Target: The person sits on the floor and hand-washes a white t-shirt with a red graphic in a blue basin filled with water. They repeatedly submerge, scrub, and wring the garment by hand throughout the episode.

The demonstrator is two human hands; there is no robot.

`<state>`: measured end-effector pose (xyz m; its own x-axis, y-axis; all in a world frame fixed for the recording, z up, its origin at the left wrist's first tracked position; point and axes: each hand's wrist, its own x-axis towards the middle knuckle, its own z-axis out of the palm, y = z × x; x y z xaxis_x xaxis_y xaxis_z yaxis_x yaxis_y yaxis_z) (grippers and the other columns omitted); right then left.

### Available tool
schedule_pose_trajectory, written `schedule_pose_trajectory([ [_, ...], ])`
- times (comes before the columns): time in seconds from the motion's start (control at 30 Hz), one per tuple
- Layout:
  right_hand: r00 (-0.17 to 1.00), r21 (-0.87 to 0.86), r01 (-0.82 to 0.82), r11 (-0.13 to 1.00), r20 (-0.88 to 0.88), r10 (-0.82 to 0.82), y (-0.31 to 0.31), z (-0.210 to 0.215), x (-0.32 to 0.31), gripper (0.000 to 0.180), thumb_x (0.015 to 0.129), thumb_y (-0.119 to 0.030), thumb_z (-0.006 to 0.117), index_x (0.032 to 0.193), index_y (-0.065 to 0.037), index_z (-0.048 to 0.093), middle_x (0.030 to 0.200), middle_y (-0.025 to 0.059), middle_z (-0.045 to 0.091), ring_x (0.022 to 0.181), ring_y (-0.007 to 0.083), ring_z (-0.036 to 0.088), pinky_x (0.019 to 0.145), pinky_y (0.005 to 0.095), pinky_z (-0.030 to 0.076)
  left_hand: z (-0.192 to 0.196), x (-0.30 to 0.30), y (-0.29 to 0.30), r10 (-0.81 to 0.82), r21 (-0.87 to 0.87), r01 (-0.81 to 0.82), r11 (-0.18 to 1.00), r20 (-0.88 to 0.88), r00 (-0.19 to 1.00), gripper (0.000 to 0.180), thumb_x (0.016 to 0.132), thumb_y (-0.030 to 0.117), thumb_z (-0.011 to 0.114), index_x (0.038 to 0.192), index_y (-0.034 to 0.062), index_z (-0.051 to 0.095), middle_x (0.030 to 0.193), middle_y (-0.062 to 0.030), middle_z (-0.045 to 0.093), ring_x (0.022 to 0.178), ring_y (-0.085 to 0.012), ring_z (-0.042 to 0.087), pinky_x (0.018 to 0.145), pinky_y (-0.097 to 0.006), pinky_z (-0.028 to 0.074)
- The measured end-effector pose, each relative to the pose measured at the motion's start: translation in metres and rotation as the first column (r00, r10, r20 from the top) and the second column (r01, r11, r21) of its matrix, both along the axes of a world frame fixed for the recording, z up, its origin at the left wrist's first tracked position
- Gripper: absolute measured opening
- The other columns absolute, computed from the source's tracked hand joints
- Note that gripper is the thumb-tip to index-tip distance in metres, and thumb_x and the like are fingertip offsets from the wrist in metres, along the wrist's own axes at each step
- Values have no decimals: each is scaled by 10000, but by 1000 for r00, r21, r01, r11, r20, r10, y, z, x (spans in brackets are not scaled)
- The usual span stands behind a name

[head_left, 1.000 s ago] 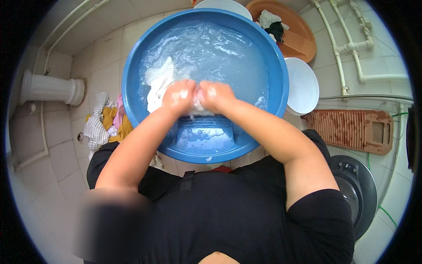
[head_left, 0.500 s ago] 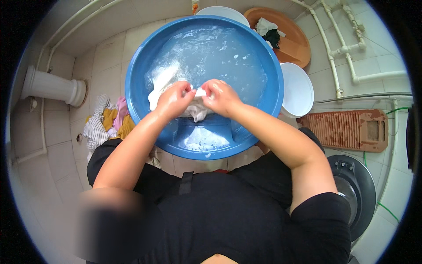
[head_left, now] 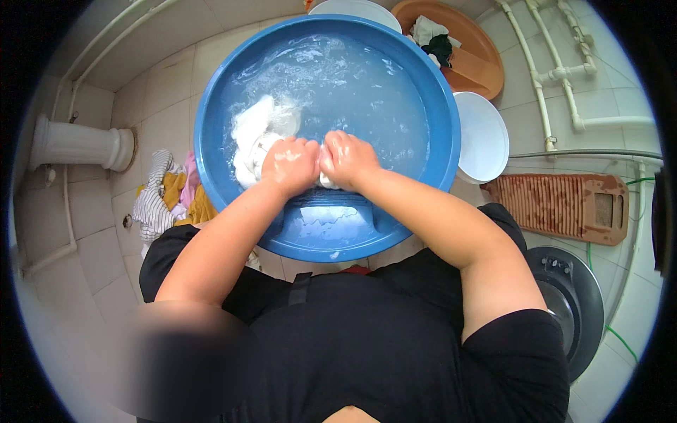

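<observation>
Both fists now pressed knuckle to knuckle, left hand (head_left: 289, 166) and right hand (head_left: 347, 158) clenched on wet white cloth (head_left: 255, 137), cloth half sunk in soapy water, round blue plastic basin (head_left: 211, 106) on tiled floor (head_left: 84, 233).

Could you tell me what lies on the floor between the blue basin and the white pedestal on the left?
In the head view, a heap of clothes, striped, pink and yellow, lies on the tiles between the basin and the pedestal, close against the basin.
</observation>
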<state>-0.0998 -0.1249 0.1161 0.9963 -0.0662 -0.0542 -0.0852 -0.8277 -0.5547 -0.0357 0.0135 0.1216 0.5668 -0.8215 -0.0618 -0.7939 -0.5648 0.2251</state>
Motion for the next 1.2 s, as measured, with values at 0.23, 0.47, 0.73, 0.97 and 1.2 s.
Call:
schedule_pose_trajectory([
  [0.23, 961, -100, 275, 956, 27, -274, -24, -30, 56, 291, 821, -313, 447, 816, -62, 595, 888, 165, 592, 835, 345, 563, 720, 440, 456, 4, 26, -31, 434, 125, -423, 898, -86, 897, 328, 816, 313, 445, 808, 35, 621, 820, -174, 619, 782, -340, 589, 719, -445, 450],
  [0.47, 961, -128, 234, 964, 183, -209, -35, -39, 61, 347, 808, -408, 509, 922, -94, 602, 954, 146, 574, 904, 325, 540, 773, 424, 441, -31, 62, -5, 693, 62, -861, 504, -623, 361, 542, 754, 458, 576, 985, -32, 602, 1020, -255, 576, 980, -362, 551, 832, -386, 417],
  [0.73, 856, 96, 447, 889, -335, -394, -118, -51, 39, 466, 762, -497, 557, 914, -62, 631, 952, 147, 629, 889, 301, 598, 783, 368, 453, -24, 35, -5, 336, -379, -285, 880, 73, 939, 278, 753, 200, 593, 968, 26, 564, 1013, -185, 567, 991, -354, 517, 854, -413, 414],
  [0.97, 992, -82, 123, 989, 33, -121, -93, -31, 13, 680, 712, -521, 603, 1255, -143, 447, 1329, 161, 362, 1205, 335, 360, 964, 401, 342, 13, 2, 11, -38, -215, 26, 976, -53, 998, 315, 685, 288, 674, 861, 52, 561, 873, -125, 593, 912, -301, 544, 788, -381, 428],
  [1.2, 942, 0, -265, 964, -216, 258, -95, -39, 4, 906, 582, -565, 695, 1330, -194, 344, 1370, 173, 287, 1250, 357, 292, 1023, 398, 275, 62, -17, 15, 157, 167, -119, 979, -233, 960, 341, 703, 353, 671, 836, 53, 578, 790, -169, 614, 772, -322, 596, 670, -404, 453],
])
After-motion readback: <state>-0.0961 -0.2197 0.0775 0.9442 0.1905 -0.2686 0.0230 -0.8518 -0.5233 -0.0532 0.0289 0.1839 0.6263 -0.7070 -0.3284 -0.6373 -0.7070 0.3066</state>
